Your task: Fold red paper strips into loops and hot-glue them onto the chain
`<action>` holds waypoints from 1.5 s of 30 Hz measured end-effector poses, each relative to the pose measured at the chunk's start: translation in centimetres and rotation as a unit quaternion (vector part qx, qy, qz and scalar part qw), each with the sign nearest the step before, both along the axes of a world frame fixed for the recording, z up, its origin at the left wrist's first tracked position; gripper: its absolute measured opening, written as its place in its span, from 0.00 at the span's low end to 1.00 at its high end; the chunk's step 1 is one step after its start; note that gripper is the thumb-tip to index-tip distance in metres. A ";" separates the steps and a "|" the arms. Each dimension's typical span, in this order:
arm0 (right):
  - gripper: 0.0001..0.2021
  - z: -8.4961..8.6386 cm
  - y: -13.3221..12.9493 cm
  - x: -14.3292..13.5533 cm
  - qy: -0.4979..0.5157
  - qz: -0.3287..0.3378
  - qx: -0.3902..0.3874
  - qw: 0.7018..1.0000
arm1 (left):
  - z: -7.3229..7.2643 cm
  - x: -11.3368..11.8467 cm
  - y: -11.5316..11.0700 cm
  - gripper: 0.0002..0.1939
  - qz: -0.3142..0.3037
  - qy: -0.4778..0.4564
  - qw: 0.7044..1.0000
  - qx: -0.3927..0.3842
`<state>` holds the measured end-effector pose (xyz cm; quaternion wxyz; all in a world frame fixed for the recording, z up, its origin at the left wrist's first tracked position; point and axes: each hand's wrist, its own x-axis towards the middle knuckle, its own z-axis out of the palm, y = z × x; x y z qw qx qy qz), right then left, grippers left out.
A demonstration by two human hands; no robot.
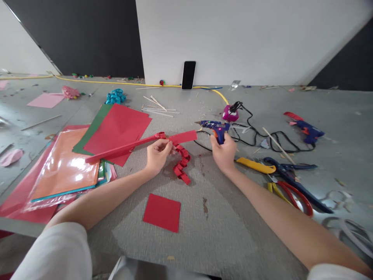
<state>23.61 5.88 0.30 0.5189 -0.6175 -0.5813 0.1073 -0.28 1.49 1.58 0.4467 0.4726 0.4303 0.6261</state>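
My left hand (158, 154) is closed in a pinch on a red paper strip (185, 136), near where it meets a folded, zigzag red paper chain (183, 163) that hangs toward me. A long narrow red strip (125, 148) also runs leftward from that spot. My right hand (224, 153) is wrapped round the handle of a blue glue gun (216, 126), its nozzle pointing left above the table, apart from the paper. A red light glows on the gun's body. On the table in front of me lies a red paper square (162, 212).
Red sheets (116, 128) and plastic-wrapped coloured paper (67, 159) lie left. At right are a yellow cutter (256, 165), pliers (294, 184), red-handled scissors (300, 198), a second glue gun (309, 130) and black cable (253, 142). A phone (189, 75) leans on the back wall.
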 end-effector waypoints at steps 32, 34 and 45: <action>0.16 1.0 -3.2 -2.8 0.254 0.300 -0.121 0.912 | -0.3 -0.2 0.3 0.19 -0.128 0.003 0.990 -0.057; 0.16 0.9 -3.2 -2.8 0.255 0.297 -0.115 0.913 | -0.4 -0.2 0.4 0.19 -0.132 -0.001 0.989 -0.068; 0.26 1.3 -3.1 -2.1 0.181 0.372 -0.124 0.902 | -0.2 -0.4 0.4 0.20 -0.211 -0.038 0.972 -0.096</action>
